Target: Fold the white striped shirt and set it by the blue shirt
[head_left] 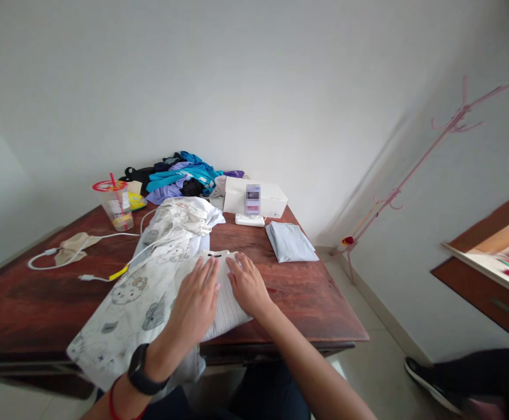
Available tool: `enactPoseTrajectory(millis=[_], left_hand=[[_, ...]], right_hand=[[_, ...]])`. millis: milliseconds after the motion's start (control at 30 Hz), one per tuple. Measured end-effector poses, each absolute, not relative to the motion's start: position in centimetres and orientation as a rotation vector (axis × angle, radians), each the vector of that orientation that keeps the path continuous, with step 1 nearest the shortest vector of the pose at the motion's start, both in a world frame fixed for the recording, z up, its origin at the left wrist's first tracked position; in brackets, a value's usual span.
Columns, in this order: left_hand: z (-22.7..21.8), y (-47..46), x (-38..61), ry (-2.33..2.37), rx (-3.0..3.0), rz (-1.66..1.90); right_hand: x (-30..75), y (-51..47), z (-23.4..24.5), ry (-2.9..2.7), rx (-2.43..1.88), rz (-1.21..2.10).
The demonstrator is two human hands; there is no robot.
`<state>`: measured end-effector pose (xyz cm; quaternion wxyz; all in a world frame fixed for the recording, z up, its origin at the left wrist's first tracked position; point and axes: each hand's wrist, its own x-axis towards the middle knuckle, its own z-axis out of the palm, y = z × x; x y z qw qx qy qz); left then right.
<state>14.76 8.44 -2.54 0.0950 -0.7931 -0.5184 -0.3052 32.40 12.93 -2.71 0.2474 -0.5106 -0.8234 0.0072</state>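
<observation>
A white ribbed garment (225,319), folded into a compact shape with its collar away from me, lies at the table's near side. My left hand (197,297) rests flat on its left part, fingers stretched forward. On its upper right part my right hand (248,283) lies with the fingers extended and slightly bent. Neither hand grips anything. Left of the folded garment, and touching it, a white printed cloth with cartoon cats (127,294) stretches across the table and hangs over the front edge.
A heap of blue, purple and black clothes (184,178) lies at the back, beside a white box (232,198). A lidded plastic cup (121,210) stands at left. White cables (118,235) cross the cloth. A folded pale grey item (290,241) lies on the wooden table (316,303). A pink coat rack (425,157) leans at right.
</observation>
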Motion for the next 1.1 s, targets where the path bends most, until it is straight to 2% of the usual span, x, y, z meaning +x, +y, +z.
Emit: enactPoseTrajectory(millis=[133,300,633,900,1100], left_hand=[[-3.8,8.9,16.9,-1.312,-2.664,-0.783],[-5.7,9.3,17.1,-1.379,-2.632,-0.651],[-5.1,9.9,16.9,-1.529,-2.427,-0.584],[-3.6,11.8,18.0,-1.364,-2.625,-0.54],[-4.7,12.4,17.4,-1.336,-2.654,-0.588]], right_hand=[[32.6,13.7,-4.7,-2.4,-1.355,0.065],[33.0,14.3,-6.4,-2.362,-1.434,0.162],[32.5,13.6,-3.8,-2.278,-1.603,0.483],[32.6,13.6,-3.5,-2.409,-1.7,0.481],[32.4,13.5,-4.7,-2.32,-1.79,0.451]])
